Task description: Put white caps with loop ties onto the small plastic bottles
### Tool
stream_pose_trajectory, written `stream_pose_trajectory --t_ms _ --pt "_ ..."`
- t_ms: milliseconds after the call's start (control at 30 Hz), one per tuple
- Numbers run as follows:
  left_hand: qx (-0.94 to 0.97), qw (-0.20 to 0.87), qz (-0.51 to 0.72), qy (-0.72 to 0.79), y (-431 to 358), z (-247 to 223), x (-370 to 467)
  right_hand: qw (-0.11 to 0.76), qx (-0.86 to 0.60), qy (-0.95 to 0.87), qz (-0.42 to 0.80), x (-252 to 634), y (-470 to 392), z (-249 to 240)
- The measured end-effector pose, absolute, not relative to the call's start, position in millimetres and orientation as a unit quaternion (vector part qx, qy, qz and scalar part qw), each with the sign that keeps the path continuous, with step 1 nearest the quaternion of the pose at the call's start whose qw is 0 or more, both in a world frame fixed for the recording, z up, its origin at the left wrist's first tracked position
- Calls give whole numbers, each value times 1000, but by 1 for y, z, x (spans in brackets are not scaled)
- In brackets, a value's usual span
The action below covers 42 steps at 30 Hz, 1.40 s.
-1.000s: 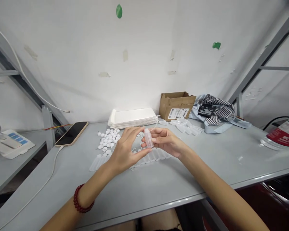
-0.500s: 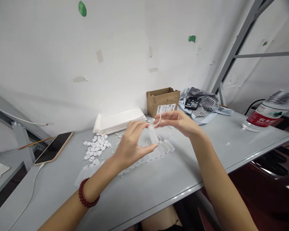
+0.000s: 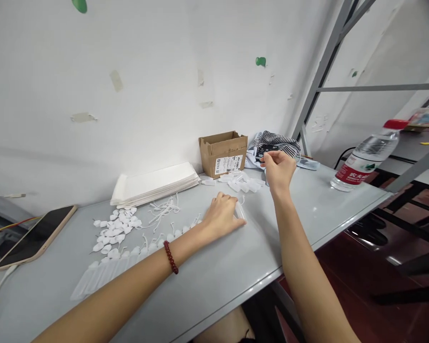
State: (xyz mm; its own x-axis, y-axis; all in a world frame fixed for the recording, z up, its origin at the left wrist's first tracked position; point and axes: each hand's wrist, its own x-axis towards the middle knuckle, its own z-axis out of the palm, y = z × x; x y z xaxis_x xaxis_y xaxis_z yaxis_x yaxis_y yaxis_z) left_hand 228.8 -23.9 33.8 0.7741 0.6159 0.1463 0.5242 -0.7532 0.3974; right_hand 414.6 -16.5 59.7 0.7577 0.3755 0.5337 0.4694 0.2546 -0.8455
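My left hand (image 3: 223,215), with a red bead bracelet on its wrist, is low over the table and holds a translucent tube (image 3: 240,212) at the right end of a row of similar tubes (image 3: 103,274). A thin white string sticks up from the tube's top. My right hand (image 3: 279,170) is raised to the right, its fingers pinched together; whether anything is between them is too small to tell. White caps (image 3: 116,227) lie in a pile at the left, with loose white strings (image 3: 163,208) beside them.
Behind are a stack of white paper sheets (image 3: 157,183), an open cardboard box (image 3: 223,155), more translucent pieces (image 3: 241,182) and striped cloth (image 3: 277,140). A phone (image 3: 37,236) lies left; a water bottle (image 3: 366,157) stands right on the grey table (image 3: 207,286).
My left hand has lowered the tube to the table at the end of the row. The right hand has moved away to the right and closed its fingers. The view has turned rightward.
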Motion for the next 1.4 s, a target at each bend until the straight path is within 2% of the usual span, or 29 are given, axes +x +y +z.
stream_pose_trajectory --t_ms 233,400,600,800,933,1067,1233,1400 --pt "915 132 119 361 -31 27 235 658 -648 -377 -72 413 -14 56" --pt "906 115 122 389 -38 27 234 542 -713 -441 -55 411 -4 45" --pt "899 125 132 398 -47 37 226 424 -717 -552 -29 386 9 27" --pt "862 99 171 466 -21 52 157 322 -684 -655 0 355 18 11" --pt "824 117 176 526 15 51 78 286 -655 -700 6 344 25 13" --pt "841 95 218 487 29 39 25 255 -642 -723 1 335 44 20" --pt "867 68 273 411 15 21 18 222 -644 -732 -4 330 64 18" --pt "884 86 239 394 4 13 26 215 -645 -733 2 348 59 10"
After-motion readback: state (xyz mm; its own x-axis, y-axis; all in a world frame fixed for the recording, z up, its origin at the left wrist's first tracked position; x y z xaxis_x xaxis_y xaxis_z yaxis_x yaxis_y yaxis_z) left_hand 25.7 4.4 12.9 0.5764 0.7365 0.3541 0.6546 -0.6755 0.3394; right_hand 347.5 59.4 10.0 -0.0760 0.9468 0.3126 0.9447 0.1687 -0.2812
